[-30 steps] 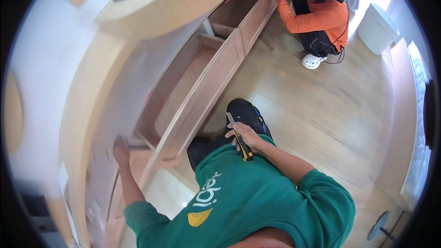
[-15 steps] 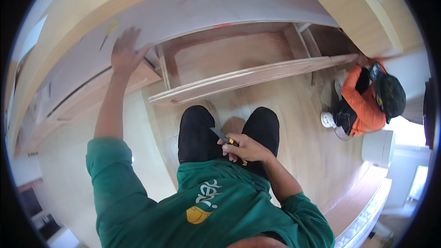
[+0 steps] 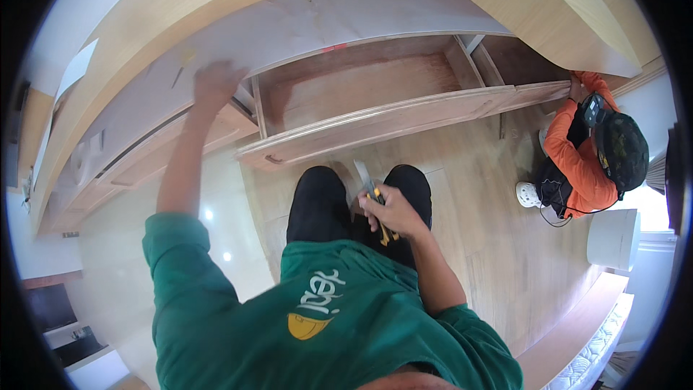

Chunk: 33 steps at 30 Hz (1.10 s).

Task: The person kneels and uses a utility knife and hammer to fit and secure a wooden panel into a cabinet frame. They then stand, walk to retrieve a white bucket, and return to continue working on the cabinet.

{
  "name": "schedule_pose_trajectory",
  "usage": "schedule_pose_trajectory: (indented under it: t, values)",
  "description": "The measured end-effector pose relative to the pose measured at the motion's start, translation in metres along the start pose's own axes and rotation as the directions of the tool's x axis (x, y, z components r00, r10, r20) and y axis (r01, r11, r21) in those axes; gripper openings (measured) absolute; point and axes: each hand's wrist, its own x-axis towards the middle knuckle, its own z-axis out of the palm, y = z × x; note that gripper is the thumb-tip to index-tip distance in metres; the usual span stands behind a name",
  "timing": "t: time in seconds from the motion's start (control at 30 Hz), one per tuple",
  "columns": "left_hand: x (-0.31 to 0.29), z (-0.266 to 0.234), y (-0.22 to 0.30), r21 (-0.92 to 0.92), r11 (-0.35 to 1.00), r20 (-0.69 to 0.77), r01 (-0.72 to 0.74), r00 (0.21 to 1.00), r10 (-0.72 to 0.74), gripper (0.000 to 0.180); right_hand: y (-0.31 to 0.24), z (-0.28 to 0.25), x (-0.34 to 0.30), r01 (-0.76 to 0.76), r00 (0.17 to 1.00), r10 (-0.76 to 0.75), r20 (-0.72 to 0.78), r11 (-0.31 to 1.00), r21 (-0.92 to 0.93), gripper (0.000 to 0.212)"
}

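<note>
Utility knife (image 3: 375, 193) in the right hand (image 3: 397, 214), drawer (image 3: 390, 120) open up front
Fingers are wrapped round the handle, blade out, held above the lap between the 2 knees (image 3: 316, 198). Left hand (image 3: 219, 84) is just a blur by the drawer's left end, over the grey panel (image 3: 289, 25), so can't tell how open that grip is.

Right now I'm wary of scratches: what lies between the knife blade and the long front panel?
In the head view, only a strip of wood floor shows between the knife blade and long front panel.
</note>
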Motion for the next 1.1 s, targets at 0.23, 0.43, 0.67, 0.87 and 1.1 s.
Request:
schedule_pose_trajectory:
  t: [0.23,0.43,0.67,0.87,1.1]
  values:
    - [0.046,0.048,0.127,-0.113,0.947,-0.164,-0.302,0.945,0.282,0.057,0.074,0.025,-0.033,0.014,0.991,-0.015,-0.136,1.000,-0.003,0.026]
    - [0.061,0.057,0.130,-0.038,0.929,-0.164,-0.369,0.919,0.359,0.056,0.107,0.029,-0.082,0.009,0.960,0.047,-0.276,0.980,0.198,0.036]
    - [0.057,0.064,0.098,-0.035,0.867,-0.191,-0.497,0.855,0.483,0.056,0.123,0.034,-0.109,0.203,0.924,-0.079,-0.375,0.931,0.302,0.042]
    - [0.057,0.080,0.097,0.038,0.897,-0.314,-0.441,0.847,0.430,0.049,0.059,0.031,-0.092,0.267,0.855,-0.137,-0.500,0.943,0.199,0.036]
    - [0.048,0.061,0.112,0.042,0.919,-0.204,-0.392,0.897,0.392,0.053,0.053,0.035,-0.070,0.438,0.865,-0.259,-0.431,0.809,0.393,0.038]
